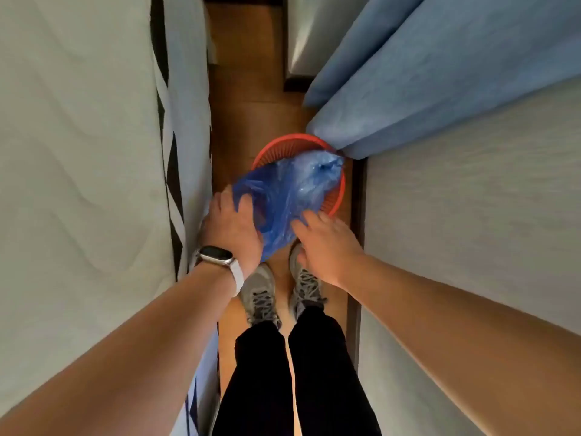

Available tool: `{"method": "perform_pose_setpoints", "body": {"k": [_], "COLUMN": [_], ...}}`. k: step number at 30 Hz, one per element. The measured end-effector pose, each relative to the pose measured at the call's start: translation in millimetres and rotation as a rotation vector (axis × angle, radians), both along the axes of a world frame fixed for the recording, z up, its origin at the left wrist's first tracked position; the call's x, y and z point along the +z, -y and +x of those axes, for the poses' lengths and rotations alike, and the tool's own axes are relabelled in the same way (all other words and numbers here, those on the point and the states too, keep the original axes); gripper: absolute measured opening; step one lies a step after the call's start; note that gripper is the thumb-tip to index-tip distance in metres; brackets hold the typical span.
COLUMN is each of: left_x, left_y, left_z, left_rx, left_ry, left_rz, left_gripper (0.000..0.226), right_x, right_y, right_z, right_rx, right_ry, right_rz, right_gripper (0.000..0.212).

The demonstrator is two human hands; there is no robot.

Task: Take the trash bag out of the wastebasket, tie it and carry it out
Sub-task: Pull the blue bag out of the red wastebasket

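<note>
A thin blue trash bag (pixel 290 190) hangs over a round red slatted wastebasket (pixel 283 146) standing on the wooden floor. The bag's bottom end points at the basket and its open end is pulled toward me. My left hand (pixel 231 226), with a watch on the wrist, grips the bag's left edge. My right hand (pixel 325 243) holds the bag's right edge from below, its fingers curled into the plastic. What lies inside the bag is hidden.
I stand in a narrow aisle between two beds: a white mattress (pixel 78 152) on the left, another bed (pixel 471 231) with a blue blanket (pixel 440 73) on the right. My shoes (pixel 261 297) are just below the basket. Wooden floor (pixel 245 73) continues ahead.
</note>
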State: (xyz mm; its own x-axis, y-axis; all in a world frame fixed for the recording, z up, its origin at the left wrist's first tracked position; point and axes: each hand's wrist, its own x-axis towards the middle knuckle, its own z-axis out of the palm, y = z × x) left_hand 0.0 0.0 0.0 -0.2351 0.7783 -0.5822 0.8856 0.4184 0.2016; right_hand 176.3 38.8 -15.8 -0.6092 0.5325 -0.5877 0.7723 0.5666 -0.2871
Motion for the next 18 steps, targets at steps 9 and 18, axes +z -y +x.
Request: {"method": "perform_pose_setpoints", "body": {"k": [9, 18], "left_x": [-37, -20], "left_y": [7, 18], "left_z": [9, 11], "left_rx": [0.507, 0.527], "left_ry": [0.035, 0.226], "left_rz": [-0.029, 0.005], "left_gripper": [0.029, 0.032], "right_x": [-71, -70], "right_y": [24, 11], "right_z": [-43, -21], "right_rx": [0.289, 0.129], "right_ry": [0.007, 0.024], "right_rz": [-0.011, -0.084], "right_gripper": [0.062, 0.041]}}
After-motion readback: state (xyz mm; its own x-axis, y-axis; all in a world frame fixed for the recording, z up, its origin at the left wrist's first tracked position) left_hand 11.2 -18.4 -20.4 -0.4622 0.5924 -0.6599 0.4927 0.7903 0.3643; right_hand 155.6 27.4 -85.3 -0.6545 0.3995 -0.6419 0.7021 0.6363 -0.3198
